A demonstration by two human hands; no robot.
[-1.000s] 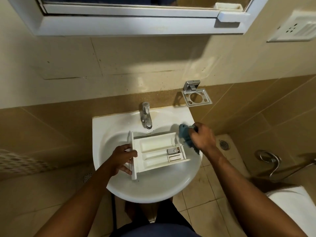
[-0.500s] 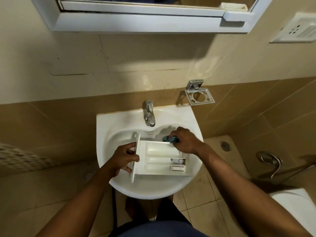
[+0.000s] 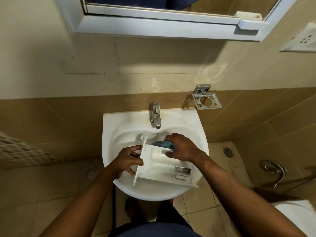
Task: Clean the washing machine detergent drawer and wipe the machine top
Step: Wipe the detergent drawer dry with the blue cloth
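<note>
**Detergent drawer (image 3: 164, 168) held over the sink (image 3: 118, 134) and wiped with a cloth (image 3: 161, 144)**

Left hand (image 3: 127, 161): the fingers and thumb clasp the drawer's flat front panel, which stands on edge at that hand's fingertips. Right hand (image 3: 183, 148): the fingers curl over a bunched blue cloth and press it into the compartment along the drawer's far side, and the thumb rests on the drawer's inner surface. The white drawer spans the gap between the two hands. It is tilted with its open compartments facing up, and a small grey insert and a rectangular slot lie at the end beneath the right wrist. Drawer and hands sit above the bowl of the white sink; whether the drawer's end touches the rim cannot be told. Just beyond the right hand's knuckles, a chrome tap (image 3: 155, 117) stands on the sink's back ledge. Farther off, beyond that hand and to its outer side, a chrome soap holder (image 3: 206, 100) is fixed to the tiled wall. A white-framed mirror cabinet (image 3: 162, 28) hangs above. A round floor drain (image 3: 91, 174) lies outside the left forearm.
</note>
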